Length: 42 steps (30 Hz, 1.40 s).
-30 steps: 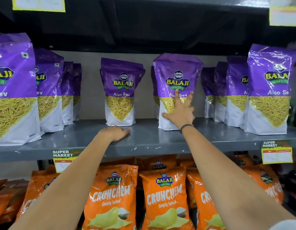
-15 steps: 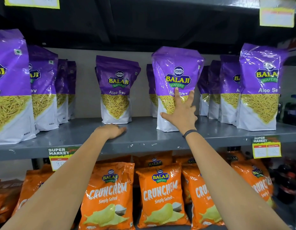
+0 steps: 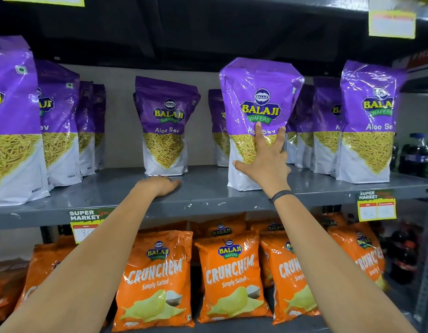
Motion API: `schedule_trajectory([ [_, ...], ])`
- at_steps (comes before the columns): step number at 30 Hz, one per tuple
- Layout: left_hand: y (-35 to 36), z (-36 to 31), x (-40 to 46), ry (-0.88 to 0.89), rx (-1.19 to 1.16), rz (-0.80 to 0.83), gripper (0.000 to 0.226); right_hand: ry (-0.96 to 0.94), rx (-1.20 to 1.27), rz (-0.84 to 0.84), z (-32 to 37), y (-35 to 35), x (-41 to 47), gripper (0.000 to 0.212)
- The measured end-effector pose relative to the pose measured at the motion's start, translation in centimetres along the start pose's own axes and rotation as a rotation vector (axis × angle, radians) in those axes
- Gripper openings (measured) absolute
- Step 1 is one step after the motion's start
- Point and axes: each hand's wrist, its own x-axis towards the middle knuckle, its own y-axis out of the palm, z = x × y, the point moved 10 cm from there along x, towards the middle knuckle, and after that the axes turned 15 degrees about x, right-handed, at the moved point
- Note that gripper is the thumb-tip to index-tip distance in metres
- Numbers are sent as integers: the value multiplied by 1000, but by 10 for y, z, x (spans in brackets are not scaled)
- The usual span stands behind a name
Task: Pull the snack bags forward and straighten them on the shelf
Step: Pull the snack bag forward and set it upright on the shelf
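Purple Balaji Aloo Sev bags stand on the grey shelf [image 3: 203, 189]. My right hand [image 3: 265, 162] is spread over the front of one bag [image 3: 258, 92] near the shelf's front edge, thumb at its lower left, fingers reaching its right side. This bag stands upright, ahead of the bags behind it [image 3: 216, 126]. My left hand [image 3: 160, 185] lies palm down on the shelf, just in front of a single bag [image 3: 165, 121] that sits further back. Large bags stand forward at the left [image 3: 11, 116] and right [image 3: 366, 121].
Rows of purple bags run back behind the front ones at left [image 3: 59, 111] and right [image 3: 326, 126]. Orange Crunchem chip bags [image 3: 155, 277] fill the shelf below. Price tags [image 3: 376, 207] hang on the shelf edge. Dark bottles [image 3: 414, 155] stand at far right.
The bag under my right hand has come forward toward the shelf edge and looks larger. My left hand has stayed flat on the shelf.
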Motion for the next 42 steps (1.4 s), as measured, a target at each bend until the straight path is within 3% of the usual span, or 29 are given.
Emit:
schedule_trajectory([
  [20,-1,2,0,-1,-72,-5,74,-18,-21,-41,4,-12,-11,105],
  [26,-3,1,-3,-6,-30,-23,70,-57,-39,-114,0,-8,-22,91],
  [35,-34,5,-23,-22,167,-276,62,-263,-115,-331,20,-8,-53,70],
  [42,-35,74,-30,-60,136,-296,58,-387,-53,-354,77,14,-53,65],
])
